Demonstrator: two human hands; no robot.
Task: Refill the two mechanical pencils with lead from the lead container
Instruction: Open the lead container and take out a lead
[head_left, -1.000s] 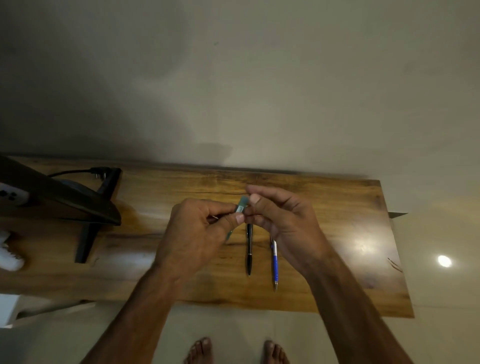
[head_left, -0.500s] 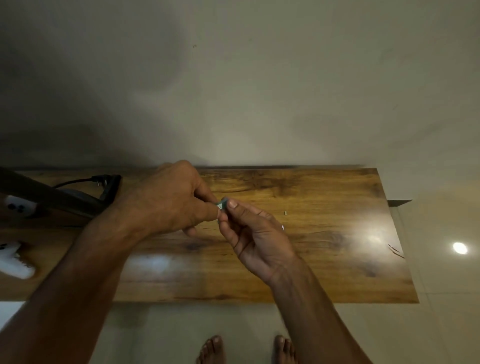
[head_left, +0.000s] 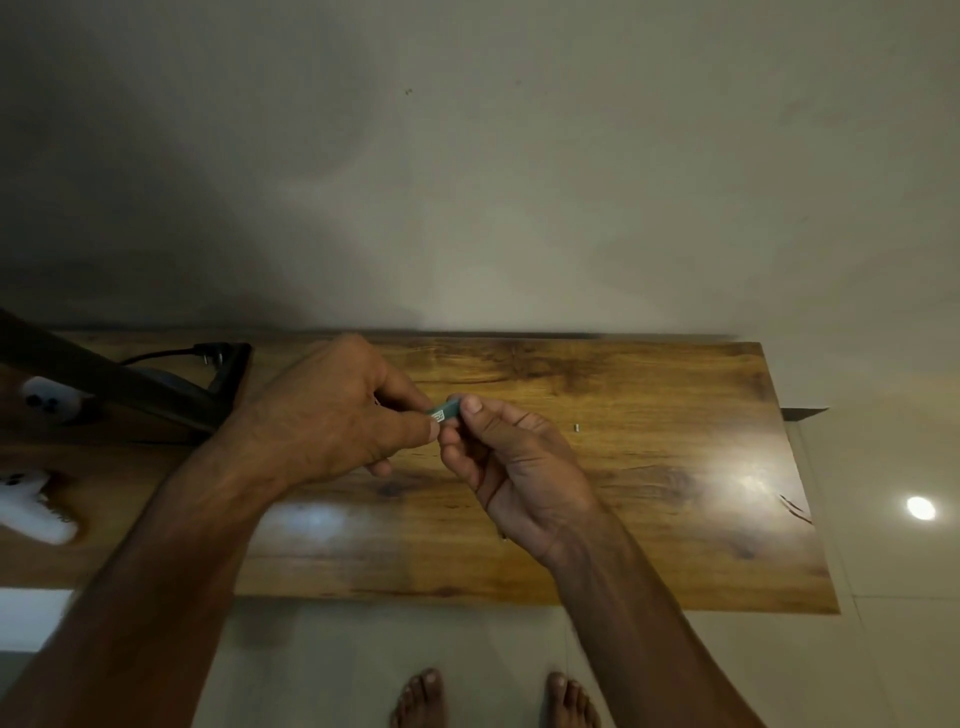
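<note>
A small teal lead container (head_left: 445, 410) is held above the wooden table (head_left: 649, 519) between both hands. My left hand (head_left: 332, 421) pinches its left end with thumb and forefinger. My right hand (head_left: 514, 462) grips its right end, palm turned up. Only a short stretch of the container shows between the fingertips. Neither mechanical pencil is visible on the table; my arms may hide them. A tiny metallic piece (head_left: 576, 427) lies on the wood to the right of my right hand.
A black stand (head_left: 156, 395) with a cable and plug (head_left: 208, 353) sits at the table's left. White objects (head_left: 31, 512) lie at the far left. A wall rises behind the table. Bare feet (head_left: 493, 699) stand on the tiled floor below the front edge.
A second ago both pencils lay in view beneath my hands; the view has shifted and they no longer show. My left arm now reaches in from lower left. Both hands still hold the container.
</note>
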